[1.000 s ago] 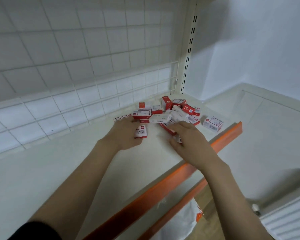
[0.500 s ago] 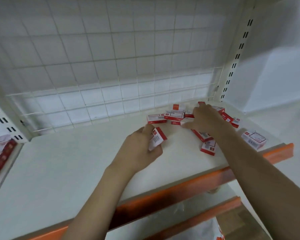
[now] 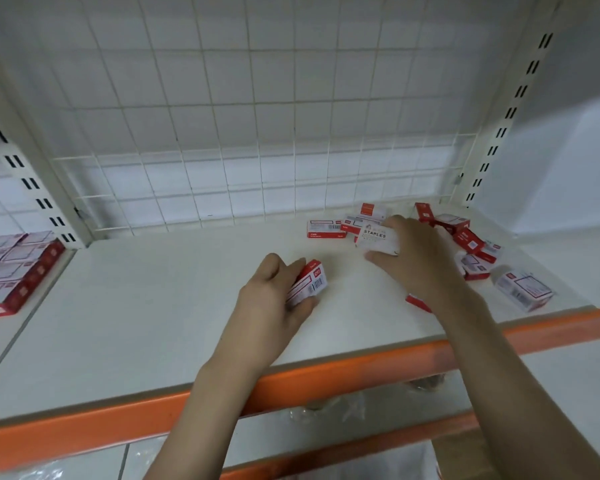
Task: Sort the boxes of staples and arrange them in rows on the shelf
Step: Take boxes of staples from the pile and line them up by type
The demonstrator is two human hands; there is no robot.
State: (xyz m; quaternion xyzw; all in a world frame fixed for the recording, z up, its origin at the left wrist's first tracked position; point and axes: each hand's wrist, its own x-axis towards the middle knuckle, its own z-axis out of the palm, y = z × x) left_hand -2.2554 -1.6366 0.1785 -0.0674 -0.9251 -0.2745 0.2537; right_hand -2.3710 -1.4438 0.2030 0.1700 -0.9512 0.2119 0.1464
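- Left grip (image 3: 271,299): fingers curled round a red-and-white staple box (image 3: 307,284), held over the shelf (image 3: 153,306).
- Right grip (image 3: 420,258): clasping a white "STAPLES" box (image 3: 378,239), loose pile of boxes (image 3: 465,237) just beyond and beside.

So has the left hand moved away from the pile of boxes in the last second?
Yes. The left hand, gripping a staple box, now sits left of the loose pile, nearer the orange shelf edge.

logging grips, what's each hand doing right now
Left hand: grips a red-and-white staple box.
Right hand: holds a white box marked STAPLES.
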